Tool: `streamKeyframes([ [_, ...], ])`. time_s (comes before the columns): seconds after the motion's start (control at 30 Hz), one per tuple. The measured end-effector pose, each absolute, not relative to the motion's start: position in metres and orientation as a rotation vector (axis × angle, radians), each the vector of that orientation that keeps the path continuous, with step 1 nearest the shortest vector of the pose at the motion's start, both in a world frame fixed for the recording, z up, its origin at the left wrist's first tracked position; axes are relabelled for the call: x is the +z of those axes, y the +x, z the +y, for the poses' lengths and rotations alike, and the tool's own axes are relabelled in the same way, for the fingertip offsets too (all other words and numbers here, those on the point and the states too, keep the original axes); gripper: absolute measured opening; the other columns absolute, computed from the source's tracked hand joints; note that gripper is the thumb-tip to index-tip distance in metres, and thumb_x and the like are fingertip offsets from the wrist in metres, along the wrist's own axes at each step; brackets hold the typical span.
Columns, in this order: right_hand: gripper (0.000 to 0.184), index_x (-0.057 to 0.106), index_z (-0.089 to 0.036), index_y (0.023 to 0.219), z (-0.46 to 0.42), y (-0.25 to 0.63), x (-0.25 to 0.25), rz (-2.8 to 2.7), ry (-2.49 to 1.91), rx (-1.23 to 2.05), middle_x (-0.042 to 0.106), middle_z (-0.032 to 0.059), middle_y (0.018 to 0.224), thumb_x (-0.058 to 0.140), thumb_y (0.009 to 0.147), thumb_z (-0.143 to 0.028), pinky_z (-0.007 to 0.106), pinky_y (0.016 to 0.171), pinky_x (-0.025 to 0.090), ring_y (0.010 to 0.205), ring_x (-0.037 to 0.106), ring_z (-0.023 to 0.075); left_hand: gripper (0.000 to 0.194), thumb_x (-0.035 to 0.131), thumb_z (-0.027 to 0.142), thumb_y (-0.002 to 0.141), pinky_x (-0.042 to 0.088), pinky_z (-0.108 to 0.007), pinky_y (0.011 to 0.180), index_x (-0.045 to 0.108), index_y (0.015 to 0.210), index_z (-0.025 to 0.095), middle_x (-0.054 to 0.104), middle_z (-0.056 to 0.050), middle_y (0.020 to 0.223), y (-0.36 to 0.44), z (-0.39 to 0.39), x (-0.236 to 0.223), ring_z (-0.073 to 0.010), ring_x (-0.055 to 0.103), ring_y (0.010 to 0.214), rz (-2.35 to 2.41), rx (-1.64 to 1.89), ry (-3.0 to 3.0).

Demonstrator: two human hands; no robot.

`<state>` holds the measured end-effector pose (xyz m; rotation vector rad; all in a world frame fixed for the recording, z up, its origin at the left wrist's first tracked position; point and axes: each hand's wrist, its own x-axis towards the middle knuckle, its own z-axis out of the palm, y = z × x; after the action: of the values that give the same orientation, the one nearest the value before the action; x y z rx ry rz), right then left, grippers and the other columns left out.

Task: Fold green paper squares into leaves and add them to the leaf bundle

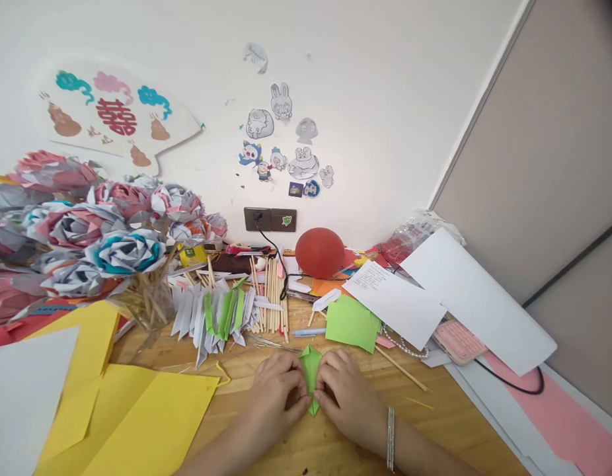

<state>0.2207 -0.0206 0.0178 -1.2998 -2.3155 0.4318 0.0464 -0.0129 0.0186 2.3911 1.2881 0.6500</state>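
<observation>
A small piece of green paper [310, 370], folded to a narrow shape with pointed ends, lies on the wooden table between my two hands. My left hand [282, 389] grips its left edge, fingers curled and thumb near the lower end. From the other side my right hand [342, 391] pinches the right edge, its thumb close to the left one. Just beyond my right hand rests a flat green sheet [353, 322]. A blue pen [308, 332] lies past the folded piece, with scissors [273, 344] partly hidden near my left hand.
Folded white and green paper strips [221, 317] stand in a row beside wooden sticks [273, 297]. Paper flowers [125, 254] crowd the left, above yellow sheets [152, 416]. A red balloon [320, 252] sits at the back. White sheets [477, 301] and a pink phone [459, 340] lie right.
</observation>
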Motion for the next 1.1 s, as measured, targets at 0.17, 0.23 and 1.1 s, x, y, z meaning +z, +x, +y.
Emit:
streamKeyframes([
  [0.17, 0.015, 0.046, -0.019, 0.072, -0.0223, 0.2197, 0.0147, -2.315, -1.337, 0.333, 0.049, 0.0013, 0.084, 0.055, 0.077, -0.007, 0.032, 0.073, 0.036, 0.084, 0.042, 0.0193, 0.012, 0.063, 0.016, 0.072, 0.042, -0.033, 0.073, 0.055, 0.064, 0.019, 0.058, -0.003, 0.087, 0.0519, -0.0153, 0.0197, -0.0225, 0.053, 0.087, 1.356, 0.655, 2.367],
  [0.23, 0.014, 0.046, -0.019, 0.072, -0.0226, 0.2198, 0.014, -2.323, -1.348, 0.318, 0.048, 0.0016, 0.084, 0.055, 0.077, -0.009, 0.032, 0.073, 0.036, 0.084, 0.042, 0.0196, 0.012, 0.064, 0.017, 0.072, 0.041, -0.034, 0.074, 0.054, 0.064, 0.019, 0.058, -0.004, 0.087, 0.0516, -0.0151, 0.0196, -0.0229, 0.053, 0.088, 1.361, 0.663, 2.36],
  [1.1, 0.024, 0.043, -0.02, 0.076, -0.0263, 0.2215, 0.0092, -2.253, -1.353, 0.322, 0.048, -0.0003, 0.088, 0.067, 0.07, -0.021, 0.032, 0.074, 0.033, 0.084, 0.042, 0.0194, 0.016, 0.069, 0.025, 0.071, 0.038, -0.033, 0.074, 0.058, 0.062, 0.018, 0.056, -0.002, 0.084, 0.0531, -0.0108, 0.0163, -0.0221, 0.05, 0.085, 1.44, 0.656, 2.283],
])
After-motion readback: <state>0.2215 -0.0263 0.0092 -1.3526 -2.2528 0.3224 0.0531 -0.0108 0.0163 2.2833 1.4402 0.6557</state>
